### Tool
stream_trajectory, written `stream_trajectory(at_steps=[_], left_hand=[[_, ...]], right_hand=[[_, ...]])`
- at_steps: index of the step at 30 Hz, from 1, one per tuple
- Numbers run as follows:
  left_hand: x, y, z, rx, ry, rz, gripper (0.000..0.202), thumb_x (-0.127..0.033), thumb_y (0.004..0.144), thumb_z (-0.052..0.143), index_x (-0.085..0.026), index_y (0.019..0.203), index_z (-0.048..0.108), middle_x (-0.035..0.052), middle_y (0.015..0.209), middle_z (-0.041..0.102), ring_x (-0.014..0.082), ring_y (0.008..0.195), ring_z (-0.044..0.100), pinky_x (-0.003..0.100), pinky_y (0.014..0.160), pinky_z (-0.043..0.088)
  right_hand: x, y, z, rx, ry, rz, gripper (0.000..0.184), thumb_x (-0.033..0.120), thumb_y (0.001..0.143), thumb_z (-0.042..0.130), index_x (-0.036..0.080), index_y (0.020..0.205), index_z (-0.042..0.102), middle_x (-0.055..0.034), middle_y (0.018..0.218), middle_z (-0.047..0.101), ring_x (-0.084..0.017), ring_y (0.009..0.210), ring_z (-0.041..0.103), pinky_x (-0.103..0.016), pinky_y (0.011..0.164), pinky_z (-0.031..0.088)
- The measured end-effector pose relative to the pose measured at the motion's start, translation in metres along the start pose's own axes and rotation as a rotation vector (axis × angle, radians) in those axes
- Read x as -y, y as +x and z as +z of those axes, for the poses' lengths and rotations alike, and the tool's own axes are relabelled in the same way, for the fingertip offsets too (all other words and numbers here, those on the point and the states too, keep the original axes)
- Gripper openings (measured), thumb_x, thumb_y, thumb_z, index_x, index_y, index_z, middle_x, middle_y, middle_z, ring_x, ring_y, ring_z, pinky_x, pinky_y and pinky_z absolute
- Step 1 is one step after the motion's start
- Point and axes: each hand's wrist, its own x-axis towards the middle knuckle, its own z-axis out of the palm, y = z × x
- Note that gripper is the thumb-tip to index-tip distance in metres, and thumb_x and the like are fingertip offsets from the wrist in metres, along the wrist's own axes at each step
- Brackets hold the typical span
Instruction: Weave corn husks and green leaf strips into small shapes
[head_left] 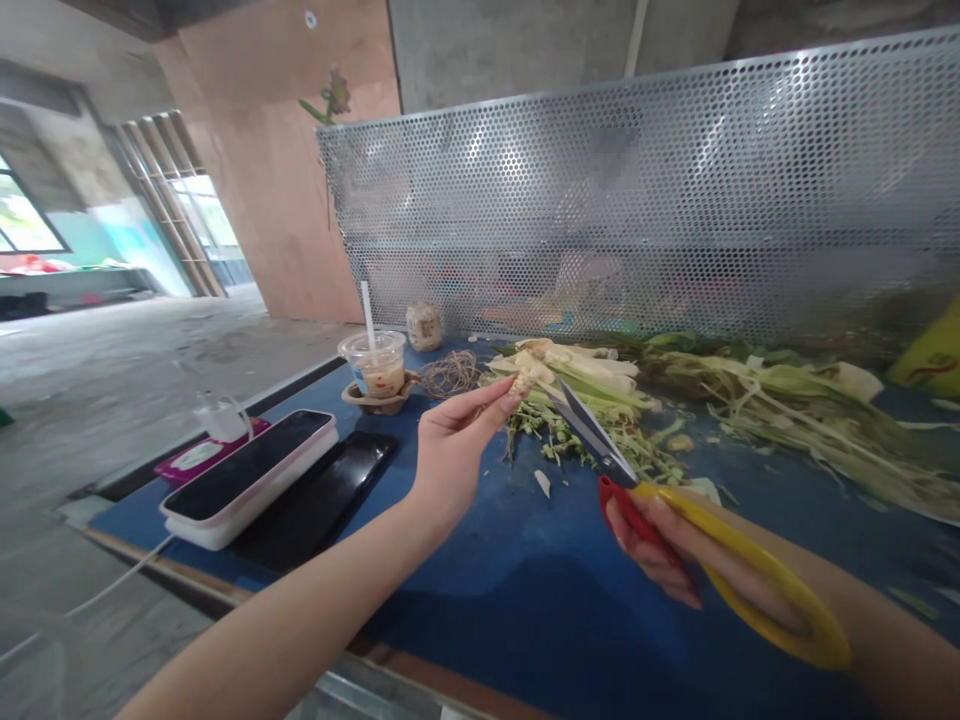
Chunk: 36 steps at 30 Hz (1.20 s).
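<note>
My left hand (454, 445) is raised over the blue table, with thumb and fingertips pinched on a small cream-coloured plant piece (523, 378). In my right hand (649, 550) is a pair of scissors (596, 438) with one red and one yellow handle loop. Its blades point up and left, close to the plant piece, and look slightly apart. Behind both hands lies a heap of pale husk-like leaves (600, 368), with green trimmings (559, 440) strewn in front. What exactly the pinched piece is, I cannot make out.
At left are a drink cup with straw (375, 360), a tangle of twine (451, 374), a pink-edged phone (251, 465) on a white block and a black tablet-like slab (319, 500). More stalks (795, 410) spread rightward. A perforated metal screen (637, 210) stands behind.
</note>
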Motion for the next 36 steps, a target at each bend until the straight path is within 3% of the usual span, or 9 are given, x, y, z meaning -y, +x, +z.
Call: stream_trajectory(at_steps=[9, 16, 28, 36], left_hand=[[-0.001, -0.003, 0.002, -0.024, -0.03, -0.017, 0.016, -0.018, 0.058, 0.074, -0.022, 0.073, 0.072, 0.0002, 0.076, 0.072, 0.0119, 0.078, 0.065, 0.021, 0.072, 0.05], [-0.001, -0.002, 0.002, -0.011, -0.03, 0.018, 0.014, -0.018, 0.061, 0.073, -0.02, 0.075, 0.072, 0.0019, 0.076, 0.072, 0.0126, 0.076, 0.065, 0.021, 0.069, 0.05], [0.0, 0.001, 0.0, -0.034, -0.013, -0.007, 0.014, -0.018, 0.061, 0.072, -0.02, 0.075, 0.072, 0.002, 0.076, 0.072, 0.0091, 0.074, 0.063, 0.014, 0.057, 0.044], [0.0, 0.002, 0.002, -0.056, -0.038, -0.018, 0.014, -0.017, 0.059, 0.073, -0.019, 0.073, 0.072, 0.0019, 0.075, 0.072, 0.0079, 0.07, 0.062, 0.014, 0.057, 0.044]], right_hand=[[-0.005, 0.005, -0.002, 0.065, 0.113, -0.02, 0.042, 0.06, 0.079, 0.038, 0.019, 0.071, 0.045, 0.0068, 0.056, 0.032, -0.006, 0.044, 0.026, -0.018, 0.04, 0.027], [0.0, 0.003, 0.0, -0.002, 0.097, 0.155, 0.056, 0.075, 0.058, 0.047, 0.02, 0.063, 0.04, 0.0098, 0.047, 0.03, -0.004, 0.037, 0.021, -0.017, 0.034, 0.024], [0.016, -0.007, 0.009, -0.098, 0.013, 0.265, 0.064, 0.082, 0.045, 0.046, 0.02, 0.057, 0.038, 0.0096, 0.044, 0.03, -0.003, 0.035, 0.022, -0.014, 0.031, 0.022], [0.015, -0.007, 0.009, -0.102, 0.013, 0.253, 0.062, 0.081, 0.05, 0.044, 0.019, 0.057, 0.04, 0.0101, 0.042, 0.03, -0.002, 0.032, 0.02, -0.014, 0.028, 0.022]])
